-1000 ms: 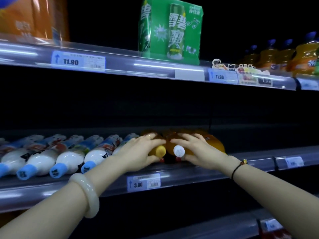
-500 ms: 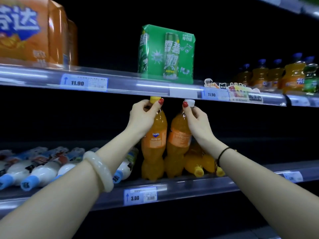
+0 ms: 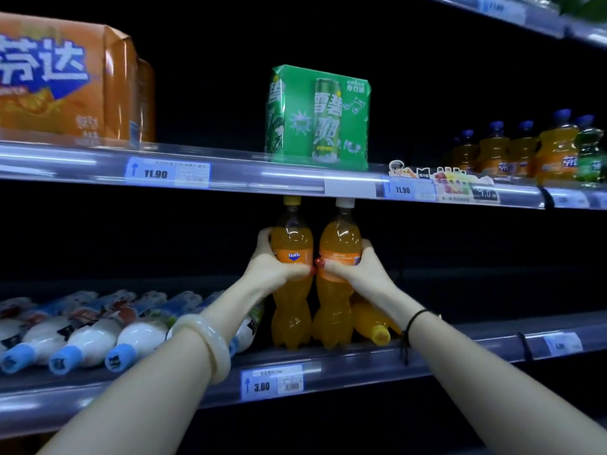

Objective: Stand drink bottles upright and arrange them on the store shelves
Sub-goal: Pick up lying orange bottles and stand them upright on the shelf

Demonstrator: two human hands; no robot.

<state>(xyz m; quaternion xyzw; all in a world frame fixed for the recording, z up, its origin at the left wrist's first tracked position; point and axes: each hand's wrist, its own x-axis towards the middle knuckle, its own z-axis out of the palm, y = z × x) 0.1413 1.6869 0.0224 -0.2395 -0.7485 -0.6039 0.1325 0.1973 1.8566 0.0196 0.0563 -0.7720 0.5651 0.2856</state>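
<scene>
On my feed the yellow-capped bottle (image 3: 291, 310) and the white-capped bottle (image 3: 333, 310) beside it look like clear, glossy plastic. Left of that pair, the lying white bottles (image 3: 88, 336) are shiny plastic with matt blue caps. Just below the pair, the shelf rail (image 3: 361, 366) is a glossy strip over a paper price tag (image 3: 272, 382). Above the pair, the green pack (image 3: 317, 114) — and up-left, the orange pack (image 3: 65, 83) — wear slick film.

FANTA: orange bottle (image 3: 292, 241); 3.00 tag (image 3: 272, 383); 11.90 tag (image 3: 167, 172).
</scene>
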